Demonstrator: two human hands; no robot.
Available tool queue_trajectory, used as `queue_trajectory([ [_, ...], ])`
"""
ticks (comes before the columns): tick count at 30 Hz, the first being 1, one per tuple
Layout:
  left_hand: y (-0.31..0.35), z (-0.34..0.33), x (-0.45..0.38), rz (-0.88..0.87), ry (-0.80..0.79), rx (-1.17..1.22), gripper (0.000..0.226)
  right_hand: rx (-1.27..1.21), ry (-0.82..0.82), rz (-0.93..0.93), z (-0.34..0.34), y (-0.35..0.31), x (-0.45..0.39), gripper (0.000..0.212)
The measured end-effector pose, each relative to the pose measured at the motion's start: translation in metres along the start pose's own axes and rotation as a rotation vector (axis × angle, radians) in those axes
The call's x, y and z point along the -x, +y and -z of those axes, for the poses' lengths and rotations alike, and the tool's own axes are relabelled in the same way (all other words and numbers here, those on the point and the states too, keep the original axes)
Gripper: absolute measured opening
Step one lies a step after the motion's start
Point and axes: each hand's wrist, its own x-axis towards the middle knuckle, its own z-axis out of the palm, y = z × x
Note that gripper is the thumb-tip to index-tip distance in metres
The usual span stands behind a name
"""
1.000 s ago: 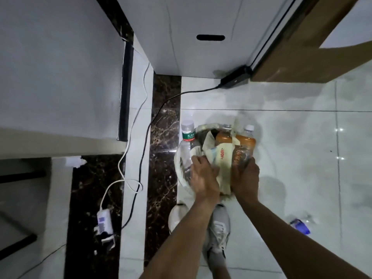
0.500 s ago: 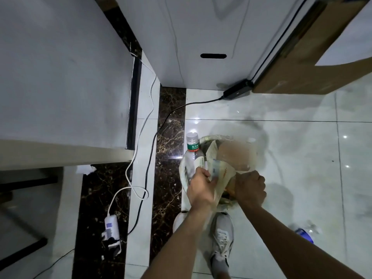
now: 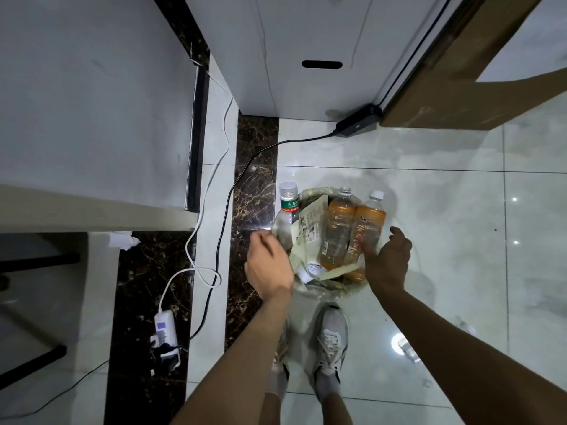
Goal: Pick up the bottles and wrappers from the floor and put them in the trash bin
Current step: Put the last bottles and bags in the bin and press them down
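A person's grey sneakers point(image 3: 329, 342) stand on pale floor tiles just behind a small trash bin point(image 3: 325, 291), both forearms stretched toward it. The left hand point(image 3: 270, 265) hovers at the bin's left edge with fingers loosely curled and holding nothing, while the right hand point(image 3: 388, 260) spreads open at the right edge — its fingertips beside an orange-drink bottle point(image 3: 366, 233). In the bin stand a second orange bottle point(image 3: 337, 228), a clear water bottle point(image 3: 288, 207) and crumpled wrappers point(image 3: 308, 237) — beyond lie a black power adapter point(image 3: 357, 121) and white cabinets.
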Motion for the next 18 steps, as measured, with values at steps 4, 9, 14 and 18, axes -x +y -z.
queue_trajectory([
  [4,0.004,0.010,-0.014,-0.084,-0.154,-0.050,0.025,-0.080,0.047,0.173,0.009,-0.019,-0.002,0.062],
  [9,0.023,0.020,-0.027,-0.240,-0.300,-0.159,0.028,-0.144,-0.036,0.332,0.020,-0.045,-0.001,0.050],
  [14,0.048,0.036,-0.029,-0.244,-0.419,-0.206,0.032,-0.032,-0.150,0.317,0.031,-0.065,-0.003,0.042],
  [18,0.078,0.060,-0.028,-0.348,-0.488,-0.366,0.040,0.036,-0.230,0.348,0.056,-0.081,0.001,0.039],
])
